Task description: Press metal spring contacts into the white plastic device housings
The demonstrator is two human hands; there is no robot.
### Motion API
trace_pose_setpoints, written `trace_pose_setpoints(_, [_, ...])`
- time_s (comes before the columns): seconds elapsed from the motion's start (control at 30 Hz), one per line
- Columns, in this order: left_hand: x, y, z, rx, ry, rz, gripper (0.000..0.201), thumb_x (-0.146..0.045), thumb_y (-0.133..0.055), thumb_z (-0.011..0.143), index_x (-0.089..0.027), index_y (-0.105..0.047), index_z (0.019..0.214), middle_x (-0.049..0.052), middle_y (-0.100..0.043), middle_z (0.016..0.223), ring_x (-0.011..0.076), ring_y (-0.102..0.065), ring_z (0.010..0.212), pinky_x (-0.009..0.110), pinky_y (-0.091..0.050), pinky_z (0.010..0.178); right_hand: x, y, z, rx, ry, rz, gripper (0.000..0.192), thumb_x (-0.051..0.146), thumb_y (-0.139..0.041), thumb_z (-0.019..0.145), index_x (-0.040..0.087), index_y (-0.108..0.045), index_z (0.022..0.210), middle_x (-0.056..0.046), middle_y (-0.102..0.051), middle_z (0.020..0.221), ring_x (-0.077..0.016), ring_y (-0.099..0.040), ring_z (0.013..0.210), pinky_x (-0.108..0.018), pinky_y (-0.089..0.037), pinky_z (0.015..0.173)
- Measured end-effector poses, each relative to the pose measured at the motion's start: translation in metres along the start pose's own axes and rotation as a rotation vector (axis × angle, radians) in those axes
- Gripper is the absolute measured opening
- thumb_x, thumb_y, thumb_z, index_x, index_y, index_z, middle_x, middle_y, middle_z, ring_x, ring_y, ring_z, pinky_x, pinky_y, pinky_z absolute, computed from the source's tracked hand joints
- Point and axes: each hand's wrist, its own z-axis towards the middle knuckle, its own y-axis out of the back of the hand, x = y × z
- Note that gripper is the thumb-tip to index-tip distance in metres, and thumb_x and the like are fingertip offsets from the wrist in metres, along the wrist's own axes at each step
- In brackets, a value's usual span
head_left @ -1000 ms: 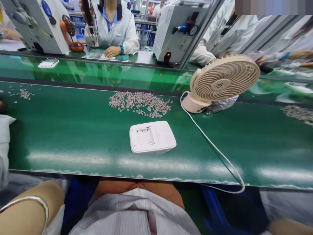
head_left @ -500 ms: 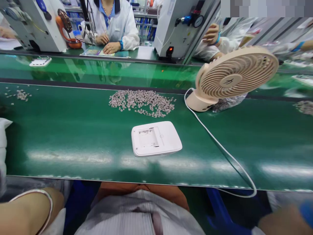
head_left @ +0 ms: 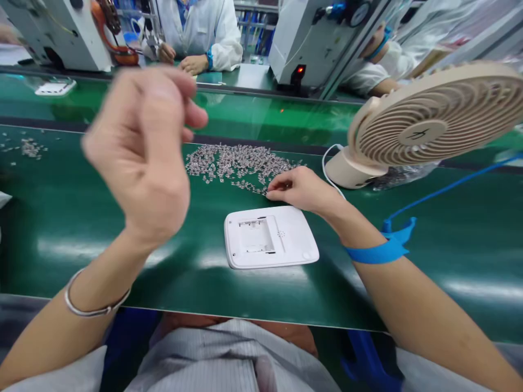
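Both hands have risen; right hand (head_left: 300, 189) touches metal parts (head_left: 237, 163).

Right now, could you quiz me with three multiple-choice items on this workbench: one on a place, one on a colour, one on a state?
1. Where are the right hand's fingertips?
A. at the near edge of the pile of small metal parts
B. on the fan
C. under the belt

2. What colour is the wrist strap?
A. red
B. blue
C. yellow

3. How is the left hand?
A. flat on the white casing
B. raised in the air, fingers curled
C. gripping the cord

Answers: 1 A, fingertips meet the pile's edge; 2 B, a blue band circles the right wrist; 3 B, it hangs blurred above the belt.
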Motion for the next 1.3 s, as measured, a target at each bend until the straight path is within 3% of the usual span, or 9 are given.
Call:
trace_pose_setpoints(0.27, [-0.03,-0.086,-0.013,0.095,-0.029,-0.061,0.028,-0.031,-0.049,0.085,-0.016,-0.058,0.107,0.006,-0.062,0.102,0.0182,-0.056,0.095,0.032,-0.044,0.082,-0.014,0.0,0.007,0.038,0.146,-0.252,0.012,0.01,-0.061,0.068,0.019,-0.063,0.061,0.003,-0.057,0.057,-0.014,-0.051,0.054,-0.026,-0.035,0.053])
trace_pose_setpoints(0.53, [-0.048,-0.094,-0.016,0.594,0.111,0.123,0.044,-0.034,-0.048,0.086,-0.013,-0.043,0.125,0.004,-0.062,0.079,0.0184,-0.058,0.068,0.03,-0.045,0.064,-0.023,-0.006,-0.013,-0.1,0.252,-0.333,0.019,0.009,-0.043,0.079,0.016,-0.06,0.071,-0.006,-0.055,0.071,-0.0185,-0.05,0.065,-0.029,-0.037,0.059])
trace_pose_setpoints(0.67, [-0.065,-0.091,-0.022,0.434,0.063,0.384,0.045,-0.027,-0.045,0.085,-0.009,-0.042,0.126,0.008,-0.062,0.08,0.0207,-0.055,0.067,0.033,-0.044,0.063,-0.03,0.003,-0.027,-0.394,0.21,-0.201,0.023,0.014,-0.043,0.081,0.019,-0.063,0.09,-0.005,-0.053,0.07,-0.0196,-0.05,0.063,-0.031,-0.038,0.059])
trace_pose_setpoints(0.8, [-0.067,-0.093,-0.01,0.395,-0.24,0.455,0.055,-0.029,-0.053,0.081,-0.028,-0.037,0.134,0.01,-0.037,0.138,0.0335,-0.044,0.109,0.044,-0.041,0.081,-0.038,0.008,-0.035,-0.568,0.143,0.047,0.015,0.022,-0.048,0.08,0.02,-0.062,0.077,-0.003,-0.052,0.066,-0.0178,-0.049,0.06,-0.031,-0.038,0.057])
trace_pose_setpoints(0.87, [-0.066,-0.094,-0.004,0.535,-0.346,0.431,0.054,-0.03,-0.054,0.082,-0.036,-0.037,0.133,0.002,-0.026,0.145,0.0356,-0.037,0.117,0.046,-0.039,0.085,-0.04,0.006,-0.036,-0.585,0.084,0.221,0.011,0.026,-0.051,0.076,0.021,-0.06,0.071,-0.001,-0.054,0.064,-0.0162,-0.049,0.056,-0.03,-0.039,0.054])
trace_pose_setpoints(0.93, [-0.065,-0.093,-0.003,0.569,-0.313,0.478,0.047,-0.032,-0.052,0.083,-0.031,-0.044,0.129,0.005,-0.037,0.139,0.0327,-0.044,0.109,0.045,-0.039,0.084,-0.04,0.002,-0.036,-0.587,0.033,0.382,0.008,0.027,-0.055,0.073,0.021,-0.059,0.068,0.0,-0.054,0.061,-0.0155,-0.049,0.054,-0.029,-0.038,0.051])
trace_pose_setpoints(1.03, [-0.063,-0.088,-0.008,0.367,-0.111,0.705,0.038,-0.04,-0.053,0.083,-0.013,-0.06,0.109,0.017,-0.058,0.102,0.0296,-0.052,0.085,0.044,-0.04,0.075,-0.033,-0.003,-0.034,-0.62,-0.031,0.599,0.005,0.026,-0.06,0.066,0.022,-0.059,0.064,0.001,-0.054,0.059,-0.0148,-0.048,0.054,-0.028,-0.039,0.051])
trace_pose_setpoints(1.13, [-0.058,-0.082,-0.014,0.183,0.034,0.852,0.041,-0.048,-0.052,0.083,-0.01,-0.065,0.085,0.015,-0.057,0.075,0.0293,-0.052,0.072,0.045,-0.039,0.069,-0.021,-0.003,-0.035,-0.633,-0.099,0.835,0.008,0.027,-0.066,0.06,0.021,-0.061,0.062,0.001,-0.055,0.059,-0.0143,-0.049,0.056,-0.028,-0.042,0.055])
trace_pose_setpoints(1.3, [-0.06,-0.086,-0.028,0.113,-0.14,0.793,0.043,-0.046,-0.048,0.086,-0.01,-0.061,0.106,0.019,-0.055,0.115,0.0352,-0.051,0.098,0.047,-0.037,0.081,-0.002,-0.002,-0.044,-0.441,-0.206,1.133,0.016,0.027,-0.074,0.053,0.021,-0.064,0.063,-0.001,-0.058,0.064,-0.0136,-0.051,0.061,-0.026,-0.045,0.056])
